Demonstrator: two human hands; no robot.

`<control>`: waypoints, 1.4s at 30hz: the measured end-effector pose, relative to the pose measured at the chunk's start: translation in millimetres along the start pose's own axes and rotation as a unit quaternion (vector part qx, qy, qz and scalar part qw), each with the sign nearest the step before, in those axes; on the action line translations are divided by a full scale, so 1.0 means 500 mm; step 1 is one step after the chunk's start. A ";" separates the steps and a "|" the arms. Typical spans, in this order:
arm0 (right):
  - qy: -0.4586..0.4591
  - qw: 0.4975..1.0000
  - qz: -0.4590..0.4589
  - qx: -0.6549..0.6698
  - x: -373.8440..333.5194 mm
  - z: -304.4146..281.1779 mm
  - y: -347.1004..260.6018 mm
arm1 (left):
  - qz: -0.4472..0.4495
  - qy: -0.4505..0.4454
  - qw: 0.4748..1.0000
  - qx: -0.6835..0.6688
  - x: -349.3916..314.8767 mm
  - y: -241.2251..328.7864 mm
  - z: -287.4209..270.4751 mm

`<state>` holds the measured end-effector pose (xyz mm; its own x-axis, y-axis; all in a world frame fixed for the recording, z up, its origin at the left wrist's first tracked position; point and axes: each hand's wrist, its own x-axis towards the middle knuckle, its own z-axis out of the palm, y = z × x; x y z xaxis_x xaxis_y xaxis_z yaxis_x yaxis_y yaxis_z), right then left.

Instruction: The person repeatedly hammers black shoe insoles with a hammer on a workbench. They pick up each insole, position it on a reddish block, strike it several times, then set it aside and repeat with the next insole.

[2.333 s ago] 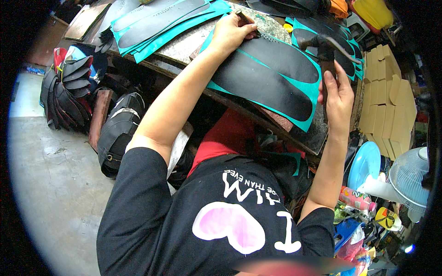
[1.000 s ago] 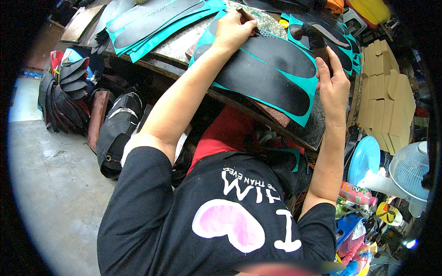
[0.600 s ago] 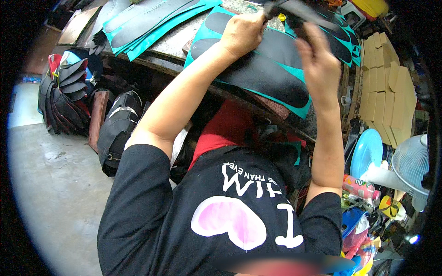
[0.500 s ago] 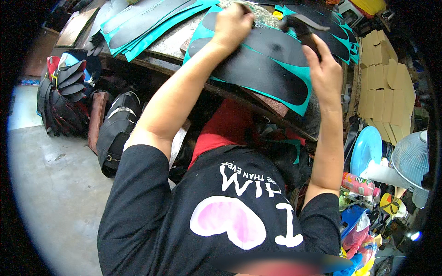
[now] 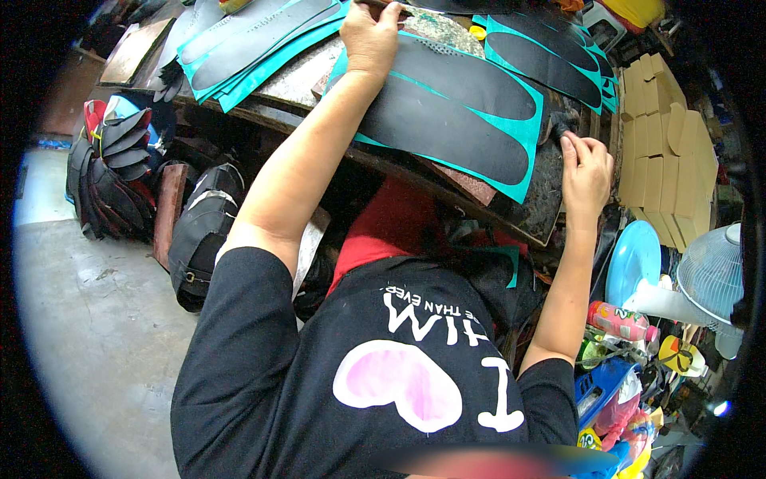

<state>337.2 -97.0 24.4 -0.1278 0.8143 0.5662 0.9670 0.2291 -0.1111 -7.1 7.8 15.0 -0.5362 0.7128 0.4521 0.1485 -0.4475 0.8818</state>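
A teal sheet with black insole shapes [image 5: 447,120] lies on the workbench in front of me, with small holes dotted near its far edge. My left hand [image 5: 369,44] is over its far left corner, fingers closed on a thin dark piece [image 5: 384,8] that is mostly cut off by the top of the view. Beside the sheet's right end, my right hand [image 5: 589,174] grips a dark hammer [image 5: 565,123]. The hammer is low at the bench's right side, and its shape is hard to make out there.
More teal-and-black sheets lie in stacks at the left [image 5: 255,48] and far right [image 5: 542,56]. A yellow cap-like piece [image 5: 477,33] sits behind the sheet. Right of the bench are cardboard boxes [image 5: 658,160], a fan [image 5: 710,275] and a pink bottle [image 5: 621,321]. Bundled black pieces [image 5: 112,176] stand left.
My right hand has brought the hammer down and right, from above the sheet to beside its right end. My left hand has shifted left and slightly away from me.
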 end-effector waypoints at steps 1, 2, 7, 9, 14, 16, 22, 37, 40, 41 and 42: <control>-0.049 0.998 0.004 0.042 0.002 -0.010 -0.020 | -0.009 0.014 0.999 -0.038 0.009 0.003 -0.005; -0.136 0.986 0.067 0.065 -0.002 -0.020 -0.042 | -0.001 0.011 0.999 -0.052 0.021 0.007 -0.017; -0.222 0.965 0.093 0.100 -0.010 -0.044 -0.129 | -0.028 -0.058 0.998 0.007 0.040 0.030 -0.119; -0.139 0.969 0.096 0.181 -0.009 -0.059 -0.149 | -0.135 -0.172 0.975 0.023 0.017 0.041 -0.180; -0.148 0.733 -0.054 0.662 -0.010 -0.122 -0.214 | -0.234 -0.134 0.948 -0.169 -0.031 0.084 -0.307; -0.231 0.693 -0.034 0.682 0.009 -0.112 -0.247 | -0.232 -0.089 0.928 -0.276 -0.035 0.102 -0.365; -0.158 0.662 0.041 0.732 0.105 0.027 -0.268 | -0.112 0.027 0.978 -0.172 0.000 0.089 -0.429; -0.043 0.981 -0.061 0.181 0.079 0.099 -0.140 | -0.137 -0.118 0.984 -0.007 -0.002 0.054 -0.259; -0.091 0.982 -0.051 0.156 0.048 0.109 -0.129 | -0.156 -0.106 0.982 -0.002 -0.046 0.060 -0.268; -0.087 0.984 -0.057 0.144 0.042 0.113 -0.125 | -0.137 -0.099 0.986 -0.016 -0.052 0.065 -0.266; -0.084 0.986 -0.068 0.125 0.037 0.116 -0.122 | -0.145 -0.090 0.985 -0.010 -0.055 0.073 -0.262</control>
<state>263.0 -65.1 -5.7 -0.3074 0.8391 0.4489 0.8565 0.4495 -0.2538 -95.9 -98.7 17.0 -0.3968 0.8961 0.1987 -0.0075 -0.2197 0.9755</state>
